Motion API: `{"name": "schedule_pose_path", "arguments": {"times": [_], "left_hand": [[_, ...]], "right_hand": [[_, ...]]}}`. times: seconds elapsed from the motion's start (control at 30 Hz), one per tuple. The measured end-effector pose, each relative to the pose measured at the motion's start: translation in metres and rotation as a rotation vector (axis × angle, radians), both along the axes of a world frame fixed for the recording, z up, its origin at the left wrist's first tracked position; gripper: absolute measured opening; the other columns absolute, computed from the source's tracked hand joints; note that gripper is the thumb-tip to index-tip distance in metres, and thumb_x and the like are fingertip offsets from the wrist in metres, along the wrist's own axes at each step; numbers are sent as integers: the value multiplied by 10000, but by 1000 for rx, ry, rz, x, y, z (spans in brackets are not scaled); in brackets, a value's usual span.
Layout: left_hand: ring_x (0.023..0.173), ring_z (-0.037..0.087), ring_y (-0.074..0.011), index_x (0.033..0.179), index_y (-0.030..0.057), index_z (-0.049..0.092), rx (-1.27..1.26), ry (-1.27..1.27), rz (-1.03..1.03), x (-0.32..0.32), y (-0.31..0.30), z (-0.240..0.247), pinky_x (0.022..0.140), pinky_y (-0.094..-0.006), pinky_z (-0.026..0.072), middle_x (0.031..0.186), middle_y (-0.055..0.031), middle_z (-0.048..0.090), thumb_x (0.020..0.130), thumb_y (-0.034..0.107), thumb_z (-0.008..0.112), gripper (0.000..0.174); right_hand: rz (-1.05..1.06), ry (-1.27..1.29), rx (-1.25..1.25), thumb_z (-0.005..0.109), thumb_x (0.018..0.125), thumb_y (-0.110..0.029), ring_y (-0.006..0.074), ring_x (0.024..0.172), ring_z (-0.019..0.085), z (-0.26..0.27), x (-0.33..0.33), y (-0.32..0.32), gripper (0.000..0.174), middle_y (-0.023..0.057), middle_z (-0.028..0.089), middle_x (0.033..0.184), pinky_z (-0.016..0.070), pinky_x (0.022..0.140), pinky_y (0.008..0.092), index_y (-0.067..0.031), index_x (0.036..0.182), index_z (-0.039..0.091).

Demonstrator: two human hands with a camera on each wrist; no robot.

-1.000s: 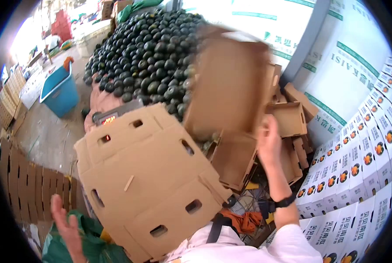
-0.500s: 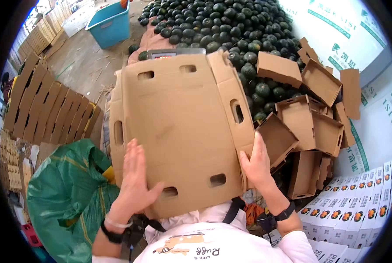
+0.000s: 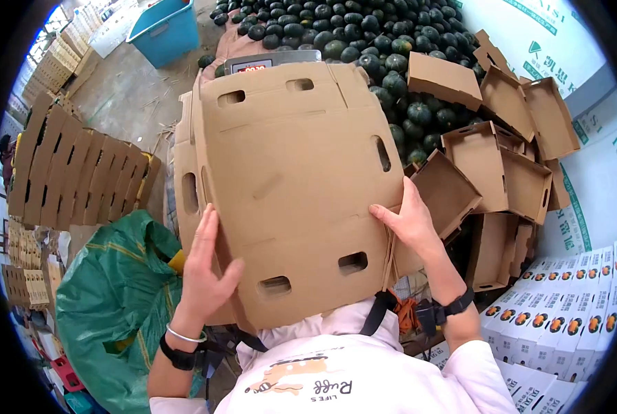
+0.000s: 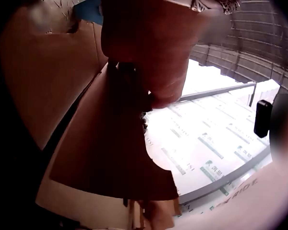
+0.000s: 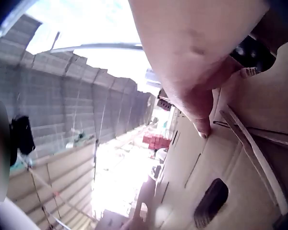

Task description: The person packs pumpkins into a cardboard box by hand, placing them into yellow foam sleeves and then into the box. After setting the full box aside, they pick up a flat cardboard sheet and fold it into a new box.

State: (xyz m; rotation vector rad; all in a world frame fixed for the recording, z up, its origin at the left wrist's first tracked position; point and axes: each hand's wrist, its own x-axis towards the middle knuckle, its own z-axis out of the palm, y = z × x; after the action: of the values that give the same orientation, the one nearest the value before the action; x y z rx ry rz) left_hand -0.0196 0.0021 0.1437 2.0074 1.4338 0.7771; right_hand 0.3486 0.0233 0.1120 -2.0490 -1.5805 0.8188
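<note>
A brown cardboard sheet (image 3: pixel 301 172) with oval cut-outs lies in front of the body, with more cardboard showing beneath it at the left and lower right. Along its lower left edge rests my left hand (image 3: pixel 208 276), fingers straight and thumb apart. At the right edge is my right hand (image 3: pixel 412 217), its thumb over the top face and its other fingers extended beside the edge. The right wrist view shows that thumb touching the cardboard (image 5: pixel 182 158) near a slot. Dark cardboard (image 4: pixel 110 143) lies by my left hand (image 4: pixel 149 52) in the left wrist view.
A scale display (image 3: pixel 253 65) sits behind the sheet, before a heap of dark green squashes (image 3: pixel 336 31). Open cardboard trays (image 3: pixel 470 162) lie at the right, above printed white boxes (image 3: pixel 556 310). A green sack (image 3: pixel 115 297), stacked cartons (image 3: pixel 74 165) and a blue tub (image 3: pixel 167 34) are at the left.
The arm swing near a blurred tray has ended, and both hands are at the sheet's sides. Since half a second ago the sheet's right part has flattened, and another tray lies at the far right.
</note>
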Motion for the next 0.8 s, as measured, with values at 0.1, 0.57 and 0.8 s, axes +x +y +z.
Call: {"name": "schedule_pose_path", "arguments": {"times": [0.1, 0.57, 0.8], "left_hand": [[1372, 345, -380, 1413, -48, 358, 123, 282, -53, 7, 4, -13, 1109, -411, 321, 1468, -254, 353, 727, 115, 689, 779], [1357, 356, -382, 1385, -62, 389, 125, 218, -97, 13, 7, -4, 1111, -422, 318, 1452, -245, 365, 705, 86, 643, 741], [1208, 451, -380, 1246, -106, 499, 264, 412, -150, 36, 19, -11, 1019, -434, 402, 1307, -218, 459, 734, 114, 708, 595]], "right_hand": [[4, -178, 101, 748, 763, -458, 436, 1334, 339, 6, -4, -9, 978, 328, 328, 1429, 309, 1097, 465, 105, 1398, 260], [-53, -241, 106, 747, 764, -242, 410, 1137, 528, 21, -6, -7, 692, 287, 538, 1217, 452, 945, 457, 77, 1274, 404], [378, -747, 453, 615, 822, -190, 384, 1364, 320, 14, -48, -8, 621, 271, 345, 1441, 332, 1082, 482, 130, 1315, 418]]}}
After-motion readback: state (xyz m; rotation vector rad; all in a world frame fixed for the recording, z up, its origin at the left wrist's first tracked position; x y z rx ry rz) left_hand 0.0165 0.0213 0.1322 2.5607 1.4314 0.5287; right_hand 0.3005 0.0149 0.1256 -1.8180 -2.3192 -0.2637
